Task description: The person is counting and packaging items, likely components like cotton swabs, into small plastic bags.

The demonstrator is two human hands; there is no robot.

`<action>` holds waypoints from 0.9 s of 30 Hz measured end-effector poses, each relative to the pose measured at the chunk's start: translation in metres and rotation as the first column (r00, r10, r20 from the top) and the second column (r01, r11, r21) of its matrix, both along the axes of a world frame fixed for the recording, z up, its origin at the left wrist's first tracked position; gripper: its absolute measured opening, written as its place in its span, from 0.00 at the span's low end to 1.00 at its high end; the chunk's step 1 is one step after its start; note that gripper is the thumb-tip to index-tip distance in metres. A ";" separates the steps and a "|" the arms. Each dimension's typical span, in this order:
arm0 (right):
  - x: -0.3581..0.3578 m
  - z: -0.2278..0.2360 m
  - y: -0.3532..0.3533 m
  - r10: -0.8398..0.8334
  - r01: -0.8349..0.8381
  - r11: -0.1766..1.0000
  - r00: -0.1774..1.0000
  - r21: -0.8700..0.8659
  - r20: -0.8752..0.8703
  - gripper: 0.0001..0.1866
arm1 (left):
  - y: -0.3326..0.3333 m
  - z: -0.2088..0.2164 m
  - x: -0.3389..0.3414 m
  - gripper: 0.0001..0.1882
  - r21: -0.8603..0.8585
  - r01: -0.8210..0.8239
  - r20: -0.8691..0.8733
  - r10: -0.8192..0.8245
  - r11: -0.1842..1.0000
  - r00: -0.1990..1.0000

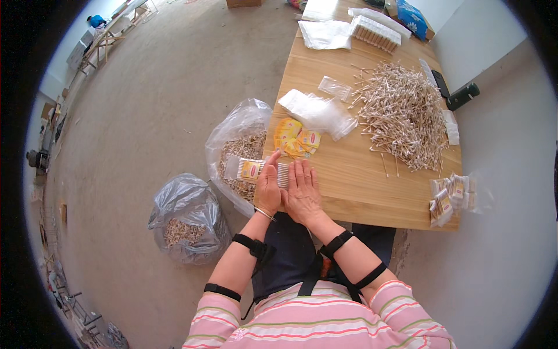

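Note:
A clear bag of cotton swabs with a yellow card [250, 170] lies at the table's left edge, its end jutting past the edge. Across its middle rests my left hand [268, 189], fingers stretched out and pointing away from me. My right hand [303, 192] lies flat on the bag's right end, fingers straight and side by side. White swab sticks show between the two hands. Just beyond them is a spread of yellow printed cards [296, 138]. Empty clear bags [319, 113] are stacked behind the cards. The undersides of both hands are hidden.
Loose cotton swabs [404, 113] form a big heap on the table's right. Filled packs [450, 198] sit at the near right corner. Left of the table stand a large plastic sack of swabs [216, 136] and a smaller grey bag [186, 200]. A dark bottle [463, 96] lies by the wall.

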State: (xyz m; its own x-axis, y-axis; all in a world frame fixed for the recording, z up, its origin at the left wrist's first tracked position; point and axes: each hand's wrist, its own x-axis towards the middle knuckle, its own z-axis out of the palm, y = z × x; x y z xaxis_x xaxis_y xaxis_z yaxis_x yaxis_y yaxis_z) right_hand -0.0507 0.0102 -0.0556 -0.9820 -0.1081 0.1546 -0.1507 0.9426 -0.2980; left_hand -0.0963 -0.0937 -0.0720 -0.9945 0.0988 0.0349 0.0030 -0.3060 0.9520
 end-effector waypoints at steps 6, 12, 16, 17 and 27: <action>0.002 0.001 0.001 0.055 -0.055 0.998 0.998 -0.011 0.016 0.37 | -0.004 -0.002 -0.002 0.28 -0.011 -0.014 0.020 0.014 1.000 1.000; -0.003 -0.007 -0.003 -0.028 0.027 0.999 0.999 0.024 0.027 0.39 | -0.002 0.003 -0.002 0.28 -0.081 0.038 0.031 -0.036 0.996 0.999; -0.006 -0.012 -0.009 -0.080 0.080 0.997 0.997 0.025 0.009 0.39 | -0.003 0.004 -0.002 0.28 -0.067 0.030 0.031 -0.028 0.997 0.999; -0.006 -0.011 -0.010 -0.075 0.075 0.997 0.997 0.034 0.019 0.38 | -0.004 0.003 -0.002 0.28 -0.071 0.024 0.030 -0.022 0.997 0.999; 0.007 0.004 0.007 -0.077 0.077 0.997 0.997 0.002 0.010 0.42 | -0.006 0.008 0.000 0.27 -0.155 0.009 0.014 -0.007 0.988 1.000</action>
State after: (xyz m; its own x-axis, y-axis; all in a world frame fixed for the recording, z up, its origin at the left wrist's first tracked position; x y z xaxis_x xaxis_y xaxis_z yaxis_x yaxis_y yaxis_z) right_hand -0.0433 0.0173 -0.0521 -0.9890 -0.0324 0.1441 -0.0746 0.9517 -0.2979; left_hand -0.0960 -0.0998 -0.0642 -0.9940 0.1095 0.0048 -0.0122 -0.1543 0.9879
